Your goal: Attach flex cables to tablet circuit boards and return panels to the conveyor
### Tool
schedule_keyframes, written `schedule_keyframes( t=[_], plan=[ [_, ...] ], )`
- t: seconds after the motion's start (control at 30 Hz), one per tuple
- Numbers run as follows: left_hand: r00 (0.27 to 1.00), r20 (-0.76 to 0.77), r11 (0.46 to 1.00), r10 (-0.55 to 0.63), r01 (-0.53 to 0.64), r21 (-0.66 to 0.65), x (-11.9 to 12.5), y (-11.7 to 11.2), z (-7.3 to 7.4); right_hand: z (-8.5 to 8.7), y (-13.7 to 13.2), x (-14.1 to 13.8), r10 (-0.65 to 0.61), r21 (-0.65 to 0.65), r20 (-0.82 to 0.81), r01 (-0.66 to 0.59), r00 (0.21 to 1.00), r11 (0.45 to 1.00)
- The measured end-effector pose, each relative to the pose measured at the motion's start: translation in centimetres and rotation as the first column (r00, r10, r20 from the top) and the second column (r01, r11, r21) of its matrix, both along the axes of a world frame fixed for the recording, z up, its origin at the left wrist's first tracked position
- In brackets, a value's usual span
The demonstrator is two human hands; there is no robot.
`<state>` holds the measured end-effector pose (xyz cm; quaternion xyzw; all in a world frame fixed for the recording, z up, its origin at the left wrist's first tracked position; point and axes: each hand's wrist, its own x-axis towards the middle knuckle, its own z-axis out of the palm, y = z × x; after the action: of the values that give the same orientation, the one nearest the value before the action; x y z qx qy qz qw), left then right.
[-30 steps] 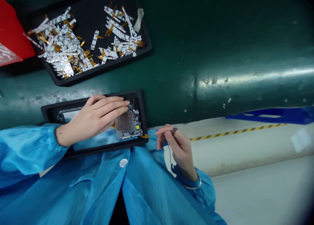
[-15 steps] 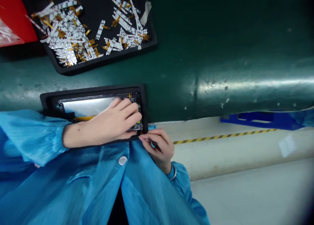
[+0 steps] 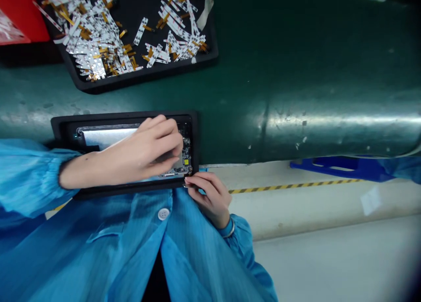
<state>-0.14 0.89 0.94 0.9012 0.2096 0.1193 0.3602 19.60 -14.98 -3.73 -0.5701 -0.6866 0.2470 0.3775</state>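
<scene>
A black holder (image 3: 59, 125) on the green belt carries an opened device with a silvery plate (image 3: 101, 136) and a circuit board (image 3: 185, 155) at its right end. My left hand (image 3: 144, 150) lies over the board, fingers curled together and pressing down on it. My right hand (image 3: 208, 195) sits at the holder's near right corner, fingertips pinched against the edge; what they pinch is too small to make out. Both arms are in blue sleeves.
A black tray (image 3: 144, 76) heaped with several white and orange flex strips (image 3: 95, 38) stands at the back left, beside a red bin (image 3: 19, 12). The green conveyor belt (image 3: 296, 73) runs rightwards. A blue part (image 3: 345, 167) and a yellow-black striped edge (image 3: 279, 187) lie to the right.
My right hand came in from the right to the holder's near corner and pinched there. My left hand shifted over the board, then slid slightly back along it.
</scene>
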Motion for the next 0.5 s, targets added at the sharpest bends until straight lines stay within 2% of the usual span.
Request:
schedule_keyframes(
  t=[0.2,0.37,0.5],
  plan=[
    [0.999,-0.006,0.999,0.037,-0.037,-0.020,-0.82,0.11,0.04,-0.15,0.42,-0.50,-0.125,0.117,-0.028,0.128,0.992,0.985],
    [0.999,-0.001,0.999,0.041,-0.041,-0.027,-0.71,0.02,-0.09,-0.32,0.52,-0.88,-0.153,0.108,-0.146,0.169,0.977,0.980],
    [0.999,-0.028,0.999,0.033,-0.033,-0.005,-0.72,-0.22,-0.34,-0.23,0.52,-0.90,-0.149,0.116,-0.090,0.159,0.985,0.980]
  ],
)
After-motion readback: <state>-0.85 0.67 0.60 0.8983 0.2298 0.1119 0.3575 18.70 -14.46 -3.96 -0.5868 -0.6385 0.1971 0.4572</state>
